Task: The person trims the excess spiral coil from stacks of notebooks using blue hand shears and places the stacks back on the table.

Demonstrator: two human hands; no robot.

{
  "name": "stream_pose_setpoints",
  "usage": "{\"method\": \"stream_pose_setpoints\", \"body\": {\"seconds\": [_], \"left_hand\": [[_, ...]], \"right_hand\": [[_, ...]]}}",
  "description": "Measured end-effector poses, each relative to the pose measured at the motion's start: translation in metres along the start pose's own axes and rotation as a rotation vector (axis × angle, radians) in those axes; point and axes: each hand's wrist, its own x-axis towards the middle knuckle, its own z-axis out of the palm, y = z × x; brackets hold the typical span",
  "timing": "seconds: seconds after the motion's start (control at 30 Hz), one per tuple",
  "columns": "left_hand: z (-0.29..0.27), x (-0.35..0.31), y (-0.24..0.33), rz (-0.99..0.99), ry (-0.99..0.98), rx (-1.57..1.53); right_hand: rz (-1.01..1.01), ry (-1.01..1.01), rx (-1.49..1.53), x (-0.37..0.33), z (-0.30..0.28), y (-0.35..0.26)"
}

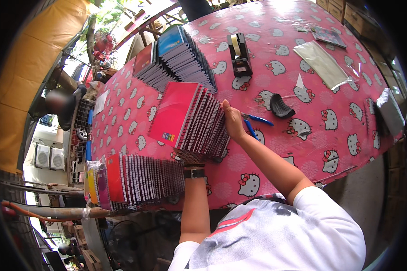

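Observation:
Between my hands is a thick stack of spiral notebooks (174,113), with a pink-red cover on top and the coil bindings toward the right. My right hand (233,121) presses against the stack's right side, thumb up. My left hand (190,156) grips the near lower side; its fingers are mostly hidden by the notebooks. A dark strap circles my left wrist. Beside my left forearm lies a row of spiral notebooks (140,178) with red, purple and yellow covers. Just beyond the held stack stand notebook piles with a blue cover (171,41) and a red cover (144,59).
Blue-handled pliers (258,120) and a black curved piece (281,106) lie right of my right hand. Farther off are a tape dispenser (239,54), clear plastic sleeves (322,64) and a flat packet (328,37). A pink patterned cloth (269,160) covers the table.

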Motion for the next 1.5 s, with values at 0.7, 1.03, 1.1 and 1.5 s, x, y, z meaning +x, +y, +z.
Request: {"method": "stream_pose_setpoints", "body": {"seconds": [0.7,1.03,1.1,1.5], "left_hand": [[-0.009,0.001,-0.035,-0.075,0.005,-0.005],[-0.015,0.005,-0.022,-0.088,-0.019,-0.002],[-0.013,0.008,-0.021,-0.096,-0.031,0.006],[-0.011,0.005,-0.028,-0.099,-0.027,0.013]], "right_hand": [[0.232,-0.105,0.110,0.005,-0.009,-0.009],[0.246,-0.516,0.121,-0.009,-0.057,0.012],[0.153,-0.497,0.093,-0.003,-0.056,0.021],[0.093,-0.461,-0.033,-0.003,-0.054,0.022]]}}
